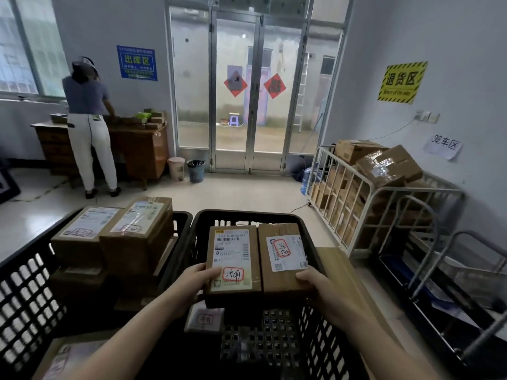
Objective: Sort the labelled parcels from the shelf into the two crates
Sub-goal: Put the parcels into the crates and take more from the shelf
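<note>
Two brown labelled parcels hang side by side over the right black crate (247, 216). My left hand (196, 281) grips the left parcel (233, 259) at its near left corner, thumb on the label. My right hand (315, 283) grips the right parcel (284, 259) at its near right corner. Both labels carry a red-framed handwritten mark. Another labelled parcel (204, 319) lies on the bottom of this crate. The left black crate (30, 292) holds several stacked parcels, the top two (115, 226) rising above its rim.
A metal cage cart (365, 204) full of cardboard boxes stands at the right wall, with a metal trolley frame (444, 256) in front of it. A person (87, 119) works at a wooden desk (137, 149) at the back left. Two bins (186, 168) stand by the glass doors.
</note>
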{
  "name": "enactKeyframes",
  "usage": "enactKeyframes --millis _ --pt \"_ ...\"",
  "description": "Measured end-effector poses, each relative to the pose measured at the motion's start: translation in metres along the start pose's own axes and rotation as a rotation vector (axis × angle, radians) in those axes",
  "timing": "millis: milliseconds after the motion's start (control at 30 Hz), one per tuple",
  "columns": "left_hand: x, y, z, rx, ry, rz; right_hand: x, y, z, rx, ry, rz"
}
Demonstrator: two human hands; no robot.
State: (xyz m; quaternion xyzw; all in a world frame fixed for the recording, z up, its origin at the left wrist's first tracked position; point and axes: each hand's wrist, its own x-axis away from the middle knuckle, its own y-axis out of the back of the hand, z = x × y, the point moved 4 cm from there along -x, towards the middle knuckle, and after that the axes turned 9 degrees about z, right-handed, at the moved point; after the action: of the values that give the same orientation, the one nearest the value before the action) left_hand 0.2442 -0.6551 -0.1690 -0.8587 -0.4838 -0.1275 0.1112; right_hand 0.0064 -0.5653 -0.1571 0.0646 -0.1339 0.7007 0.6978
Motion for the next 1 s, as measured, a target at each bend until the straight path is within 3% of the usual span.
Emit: enactKeyframes --millis 200,500,633,1000 --pt "-0.033 -0.003 0.030 -0.088 0.209 0.084 -0.035 0.023 -0.033 0.138 -0.185 -0.169" --pt "-0.072 -0.017 0.074 -0.183 0.380 0.106 -0.057 0.028 -0.065 0.373 -0.384 -0.418" --pt "-0.079 -0.017 0.086 -0.253 0.368 0.058 -0.062 0.021 -0.076 0.530 -0.433 -0.450" --pt "-0.073 -0.028 0.086 -0.720 0.366 -0.056 -0.067 0.013 -0.108 0.601 -0.586 -0.432"
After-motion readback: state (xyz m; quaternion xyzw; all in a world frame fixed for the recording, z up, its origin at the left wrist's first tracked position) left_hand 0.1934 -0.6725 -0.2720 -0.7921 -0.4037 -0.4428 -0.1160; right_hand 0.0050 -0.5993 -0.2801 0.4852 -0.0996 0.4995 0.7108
